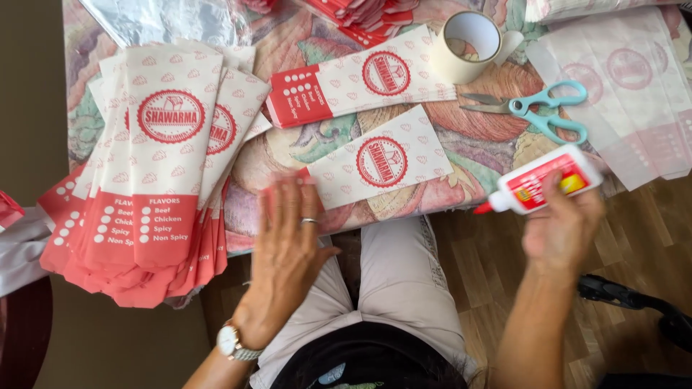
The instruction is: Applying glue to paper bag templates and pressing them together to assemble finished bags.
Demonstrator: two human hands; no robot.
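Pressing flat on the red end of a paper sleeve (367, 167), your left hand (288, 230) lies open, fingers spread, pinning the sleeve to the desk (476, 144) near its front edge. Your right hand (562, 223) is closed around a white glue bottle (544, 184) with a red label, its red nozzle pointing left toward the sleeve but well short of it.

That sleeve looks thin, light and floppy; it would likely slide on the patterned cloth and crease easily, so a flat palm near the end suits it better than a pinch. Wet glue would probably soften the paper. The bottle looks like light, squeezable plastic, best held around its middle, as you have it.

To your left sits a fanned stack of finished sleeves (155, 166), overlapping one another and partly hanging over the desk edge. A second flat sleeve (360, 83) lies just beyond the one under your hand. Beside it stand a roll of tape (468, 45) and teal-handled scissors (537, 112), with a pile of paler sheets (627, 94) at far right. None of the sleeves shows anything inside; how much glue the bottle holds cannot be told.
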